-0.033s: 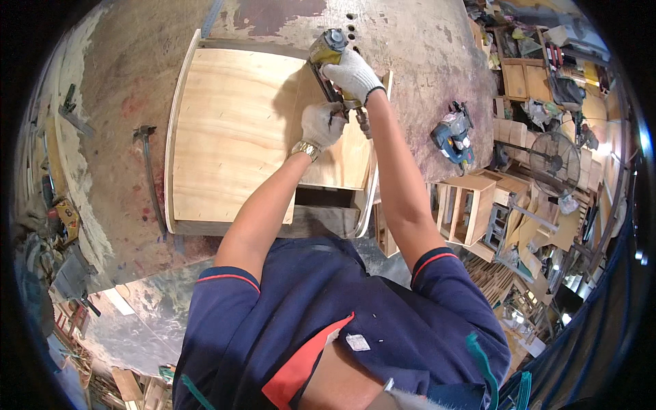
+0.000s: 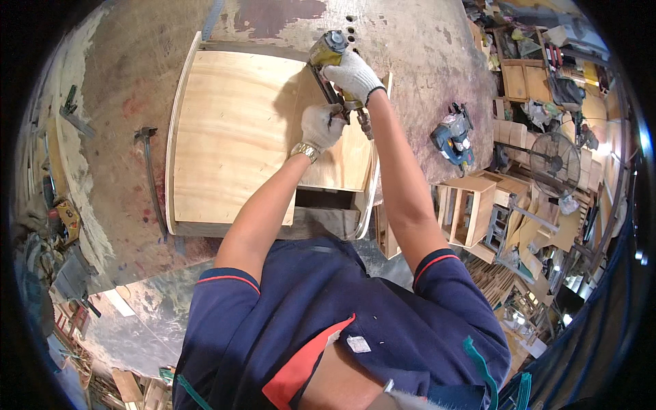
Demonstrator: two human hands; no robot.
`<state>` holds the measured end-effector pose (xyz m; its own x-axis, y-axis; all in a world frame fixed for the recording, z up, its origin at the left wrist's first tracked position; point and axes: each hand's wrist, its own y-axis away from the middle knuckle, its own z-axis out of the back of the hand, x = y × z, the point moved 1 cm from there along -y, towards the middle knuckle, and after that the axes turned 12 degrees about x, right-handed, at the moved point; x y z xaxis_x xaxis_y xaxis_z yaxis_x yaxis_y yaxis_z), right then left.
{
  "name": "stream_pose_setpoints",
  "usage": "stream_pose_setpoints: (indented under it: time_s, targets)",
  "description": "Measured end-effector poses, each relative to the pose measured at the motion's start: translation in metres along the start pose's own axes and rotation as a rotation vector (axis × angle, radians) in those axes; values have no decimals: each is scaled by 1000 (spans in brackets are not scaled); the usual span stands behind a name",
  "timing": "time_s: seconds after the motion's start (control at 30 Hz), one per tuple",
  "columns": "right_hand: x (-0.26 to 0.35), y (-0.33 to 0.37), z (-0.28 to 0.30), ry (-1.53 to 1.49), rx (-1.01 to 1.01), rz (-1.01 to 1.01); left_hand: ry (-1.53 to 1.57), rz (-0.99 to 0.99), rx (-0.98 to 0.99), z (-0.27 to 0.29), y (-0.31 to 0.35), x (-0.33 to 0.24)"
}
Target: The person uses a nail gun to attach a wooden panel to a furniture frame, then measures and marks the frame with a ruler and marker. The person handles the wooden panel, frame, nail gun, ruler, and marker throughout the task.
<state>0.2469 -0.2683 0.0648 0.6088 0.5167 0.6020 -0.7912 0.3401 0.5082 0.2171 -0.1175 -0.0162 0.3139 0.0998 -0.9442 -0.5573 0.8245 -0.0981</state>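
My right hand [image 2: 353,75], in a white knit glove, is wrapped round the handle of a yellow and black nail gun [image 2: 328,46]. The tool is tilted over the right part of a pale plywood box [image 2: 232,137]. My left hand [image 2: 321,127], gloved too and with a gold watch at the wrist, closes on the black rear end of the nail gun's magazine. Its fingertips are partly hidden. Near my right wrist hangs the air hose fitting [image 2: 367,125]. The box has a dark opening [image 2: 324,197] in its near side.
A hammer [image 2: 150,174] lies left of the box on the worn workbench [image 2: 113,205]. On the right side of the bench rests a blue jigsaw [image 2: 452,137]. Beyond the bench stand small wooden cabinets [image 2: 471,212] and a fan [image 2: 553,160]. A metal ruler [image 2: 213,19] touches the far left corner.
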Motion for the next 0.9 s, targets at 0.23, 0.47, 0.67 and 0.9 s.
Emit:
stream_pose_setpoints:
  time_s: [0.23,0.47,0.67,0.9]
  targets:
    - [16,40,-5,-60,154,-93,-21,-45,279,39,45,2]
    - [42,74,-19,-134,121,-117,129,64,234,52,97,-10]
    - [28,72,-31,-30,169,-87,90,-2,183,47,95,1]
    - [18,95,-42,-145,189,-95,107,55,174,44,97,3]
